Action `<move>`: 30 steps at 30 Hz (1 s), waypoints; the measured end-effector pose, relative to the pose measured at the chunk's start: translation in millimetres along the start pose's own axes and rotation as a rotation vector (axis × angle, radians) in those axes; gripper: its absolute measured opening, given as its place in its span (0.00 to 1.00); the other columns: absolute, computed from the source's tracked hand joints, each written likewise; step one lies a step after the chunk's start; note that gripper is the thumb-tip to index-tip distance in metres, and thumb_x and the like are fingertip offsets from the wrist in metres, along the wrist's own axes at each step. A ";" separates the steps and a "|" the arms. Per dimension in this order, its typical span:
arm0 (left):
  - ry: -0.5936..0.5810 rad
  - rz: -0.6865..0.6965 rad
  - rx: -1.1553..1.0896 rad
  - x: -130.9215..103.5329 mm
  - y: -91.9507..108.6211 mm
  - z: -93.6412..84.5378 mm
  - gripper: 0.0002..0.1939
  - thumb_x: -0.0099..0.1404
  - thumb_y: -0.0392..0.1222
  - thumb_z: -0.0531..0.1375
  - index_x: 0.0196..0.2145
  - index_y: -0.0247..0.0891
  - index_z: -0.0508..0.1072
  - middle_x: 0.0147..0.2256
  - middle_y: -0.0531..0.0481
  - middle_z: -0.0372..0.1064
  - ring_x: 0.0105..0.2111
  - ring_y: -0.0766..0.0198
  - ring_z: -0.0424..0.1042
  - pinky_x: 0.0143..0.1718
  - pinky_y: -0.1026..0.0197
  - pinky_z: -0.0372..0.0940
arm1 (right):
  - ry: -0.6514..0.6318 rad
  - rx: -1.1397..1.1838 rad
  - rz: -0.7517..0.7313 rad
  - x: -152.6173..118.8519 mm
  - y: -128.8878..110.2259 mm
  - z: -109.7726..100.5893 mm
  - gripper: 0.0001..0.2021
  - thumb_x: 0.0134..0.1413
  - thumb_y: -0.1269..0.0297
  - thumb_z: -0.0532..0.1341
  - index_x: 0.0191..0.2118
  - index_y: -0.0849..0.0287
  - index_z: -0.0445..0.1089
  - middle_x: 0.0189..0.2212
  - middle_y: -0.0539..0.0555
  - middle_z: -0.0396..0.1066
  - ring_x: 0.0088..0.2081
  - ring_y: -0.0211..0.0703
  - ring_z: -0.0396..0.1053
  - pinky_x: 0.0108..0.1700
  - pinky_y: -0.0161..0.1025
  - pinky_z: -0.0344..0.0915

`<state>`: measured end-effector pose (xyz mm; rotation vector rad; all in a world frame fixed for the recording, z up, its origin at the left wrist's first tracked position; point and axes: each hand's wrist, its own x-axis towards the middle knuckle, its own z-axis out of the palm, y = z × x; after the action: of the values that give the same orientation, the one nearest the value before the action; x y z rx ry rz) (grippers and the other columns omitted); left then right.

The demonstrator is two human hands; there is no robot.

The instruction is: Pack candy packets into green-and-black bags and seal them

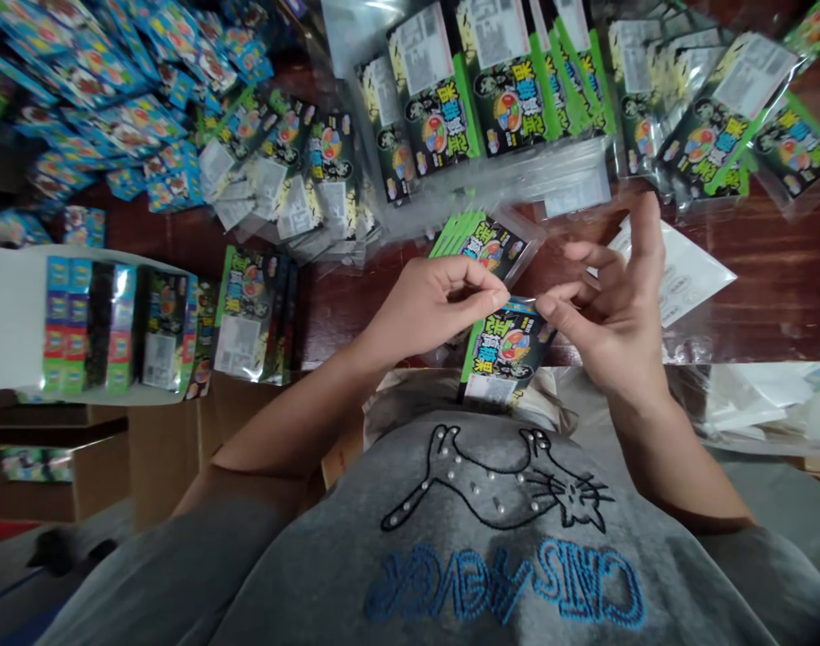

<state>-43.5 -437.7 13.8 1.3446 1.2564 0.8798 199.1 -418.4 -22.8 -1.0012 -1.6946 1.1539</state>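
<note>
A black and green candy packet [508,345] in a clear sleeve hangs at the table's front edge, close to the grey shirt. My left hand [440,301] pinches the top left corner of its sleeve between thumb and forefinger. At the top right corner, my right hand [608,314] pinches the sleeve with thumb and a finger, its forefinger raised. Blue shows along the packet's upper edge. Just beyond my hands lies a fanned stack of similar packets [481,244]. A white paper sheet [693,269] lies partly behind my right hand.
Blue boxes [107,81] are heaped at the upper left. Filled packets [333,148] lie along the back, beside a large clear bag [443,197] of more packets. A white tray [13,314] holding upright boxes is at the left. Plastic sleeves [760,404] lie at the right edge.
</note>
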 end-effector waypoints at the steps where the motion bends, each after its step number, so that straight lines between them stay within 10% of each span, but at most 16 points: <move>1: -0.024 0.006 -0.018 -0.6 -1.1 -1.0 0.09 0.68 0.47 0.70 0.37 0.39 0.83 0.39 0.48 0.85 0.37 0.63 0.82 0.42 0.61 0.76 | 0.001 0.003 -0.006 -2.4 0.0 -0.5 0.55 0.64 0.50 0.71 0.80 0.22 0.29 0.65 0.53 0.67 0.43 0.41 0.82 0.48 0.44 0.85; 8: -0.016 0.119 -0.099 -10.3 -20.5 4.3 0.07 0.66 0.44 0.73 0.39 0.40 0.82 0.45 0.46 0.84 0.43 0.62 0.83 0.48 0.57 0.77 | -0.024 -0.072 -0.289 -25.5 -10.7 -8.5 0.47 0.70 0.62 0.65 0.79 0.19 0.36 0.67 0.53 0.67 0.49 0.48 0.83 0.51 0.53 0.85; 12: 0.030 0.154 -0.043 -9.0 -21.3 10.1 0.05 0.67 0.43 0.71 0.37 0.40 0.81 0.44 0.46 0.84 0.42 0.63 0.82 0.47 0.59 0.76 | -0.061 -0.028 -0.105 4.6 -32.3 -36.0 0.45 0.61 0.61 0.74 0.76 0.28 0.53 0.51 0.52 0.75 0.48 0.46 0.79 0.44 0.44 0.84; 15: 0.029 0.161 -0.012 -8.8 -17.5 13.5 0.05 0.68 0.43 0.71 0.37 0.40 0.81 0.44 0.46 0.85 0.42 0.62 0.83 0.46 0.59 0.76 | -0.353 0.103 0.051 32.8 -39.9 -45.1 0.38 0.60 0.61 0.75 0.71 0.38 0.63 0.38 0.48 0.75 0.39 0.40 0.76 0.40 0.39 0.79; 22: 0.040 0.182 -0.033 -9.2 -13.6 13.3 0.03 0.70 0.40 0.69 0.39 0.39 0.81 0.44 0.47 0.84 0.42 0.63 0.82 0.48 0.59 0.75 | -0.519 -0.106 -0.019 46.9 -23.9 -27.4 0.43 0.64 0.54 0.71 0.77 0.42 0.50 0.38 0.48 0.75 0.35 0.43 0.74 0.31 0.39 0.71; 27: 0.055 0.190 -0.087 -21.7 -26.6 20.8 0.09 0.72 0.42 0.68 0.47 0.37 0.79 0.48 0.43 0.82 0.49 0.59 0.81 0.54 0.57 0.74 | -0.349 -0.737 -0.453 31.4 -29.2 -25.6 0.41 0.69 0.59 0.67 0.80 0.40 0.47 0.42 0.51 0.82 0.37 0.52 0.76 0.55 0.61 0.72; 30: 0.090 0.248 -0.099 -33.9 -36.5 28.3 0.14 0.74 0.42 0.65 0.54 0.37 0.75 0.53 0.41 0.79 0.52 0.57 0.80 0.53 0.56 0.75 | -0.323 -0.820 -0.441 30.0 -22.2 -17.4 0.38 0.74 0.58 0.62 0.81 0.43 0.44 0.39 0.51 0.84 0.39 0.61 0.77 0.59 0.70 0.67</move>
<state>-29.9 -480.0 -22.3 1.4141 1.1127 1.1720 201.8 -391.5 8.3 -0.8409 -2.5811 0.3145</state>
